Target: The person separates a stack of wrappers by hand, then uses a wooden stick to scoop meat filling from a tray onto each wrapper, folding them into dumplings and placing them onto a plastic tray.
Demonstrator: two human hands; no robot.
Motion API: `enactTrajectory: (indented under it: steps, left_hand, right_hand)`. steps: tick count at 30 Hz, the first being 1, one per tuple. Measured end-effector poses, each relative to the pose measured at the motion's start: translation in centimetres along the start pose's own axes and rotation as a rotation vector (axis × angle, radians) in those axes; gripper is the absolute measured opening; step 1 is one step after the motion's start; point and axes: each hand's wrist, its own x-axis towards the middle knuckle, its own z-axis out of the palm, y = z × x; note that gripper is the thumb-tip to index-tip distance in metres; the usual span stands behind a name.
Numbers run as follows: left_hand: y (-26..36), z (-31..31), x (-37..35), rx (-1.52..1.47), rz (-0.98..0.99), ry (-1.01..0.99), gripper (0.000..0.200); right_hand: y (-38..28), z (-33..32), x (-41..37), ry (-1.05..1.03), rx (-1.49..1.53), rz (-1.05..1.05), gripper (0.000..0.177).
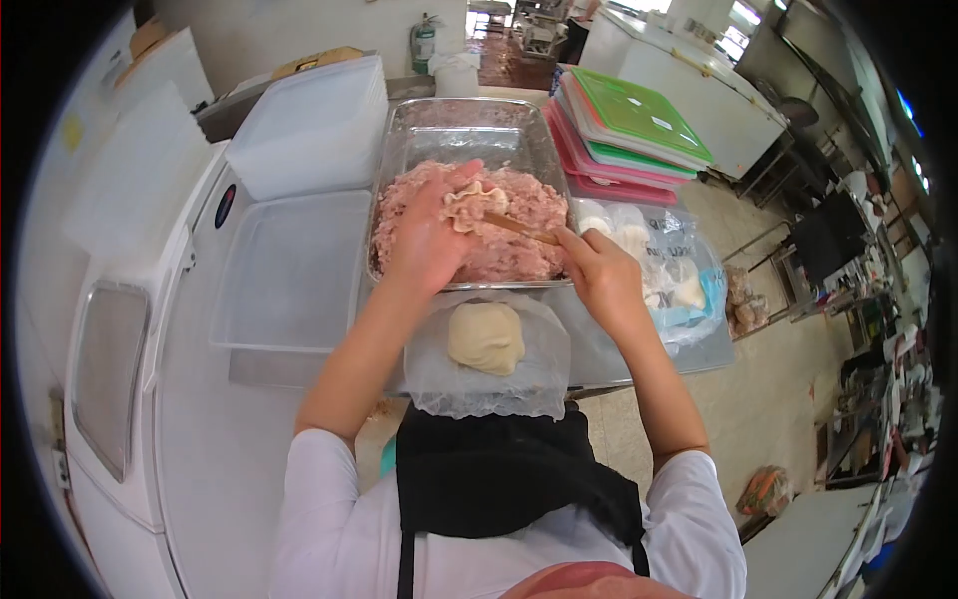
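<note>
A deep metal tray (pixel 479 112) holds a heap of pink ground meat (pixel 534 258). Over the meat, my left hand (pixel 431 232) cups a dumpling wrapper (pixel 481 192) with some meat on it. In my right hand (pixel 605 280) is a flat wooden spatula (pixel 521 229), gripped by its right end. Its other end touches the filling at the wrapper. Nearer my body, a pale, rounded pile of dough, perhaps stacked wrappers (pixel 486 337), rests on a plastic sheet (pixel 539 384).
Clear plastic boxes (pixel 309 130) are stacked at left, behind a translucent lidded container (pixel 289 270). Green and pink lids (pixel 639 120) pile up at back right. Plastic bags with white rounded items (pixel 659 260) lie right of the tray, near the table's edge.
</note>
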Motion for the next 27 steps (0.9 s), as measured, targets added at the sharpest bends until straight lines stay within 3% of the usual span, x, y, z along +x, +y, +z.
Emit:
enactTrajectory:
  steps: [7,13,19,22,25,27]
  left_hand:
    - [1.4,-1.5,-0.2,0.205,-0.151,-0.109,0.049]
    - [1.8,-3.7,-0.2,0.300,-0.161,-0.177,0.040]
    - [2.4,-3.9,0.3,0.719,-0.077,-0.078,0.035]
    - [3.3,-3.5,0.9,1.118,0.076,-0.199,0.029]
    - [3.9,-2.4,1.1,1.365,0.051,-0.231,0.024]
    - [3.8,-3.1,1.9,1.368,0.017,-0.213,0.023]
  right_hand:
    - [-0.1,-0.1,-0.1,0.025,-0.112,-0.049,0.028]
    - [-0.1,0.1,-0.4,0.038,-0.123,-0.071,0.024]
    - [0.7,0.6,-0.5,0.029,-0.172,-0.089,0.027]
    - [0.9,0.5,-0.3,0.025,-0.206,-0.104,0.030]
    - [0.7,0.4,-0.1,0.023,-0.216,-0.115,0.030]
    - [0.5,0.3,0.0,0.026,-0.228,-0.125,0.029]
